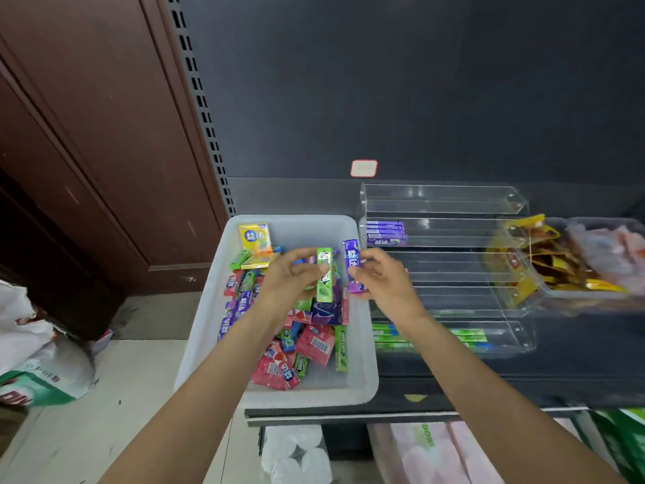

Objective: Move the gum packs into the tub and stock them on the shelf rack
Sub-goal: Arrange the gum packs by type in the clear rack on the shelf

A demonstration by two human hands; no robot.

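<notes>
Both hands hover over the tub [363,386], each with a pick. The left hand [289,277] pinches a green pack [324,275] upright; the right hand [382,274] grips a purple pack [352,265] the same way, labels facing up, likely to sort by colour. The rack [443,204] sits just right of the tub: purple packs [385,233] on an upper tier, green ones [467,335] at the bottom. Plenty of loose gum [310,344] is left in the tub.

"益达" on the yellow gum pack [255,236] at the tub's back, also on the purple gum pack [353,265] held in the right hand [385,279]. "DOUBLEMINT" on green stick pack [341,348] and dark-green pack [300,361] in the tub. Barcode on the pink pack [317,343], digits unreadable.
</notes>
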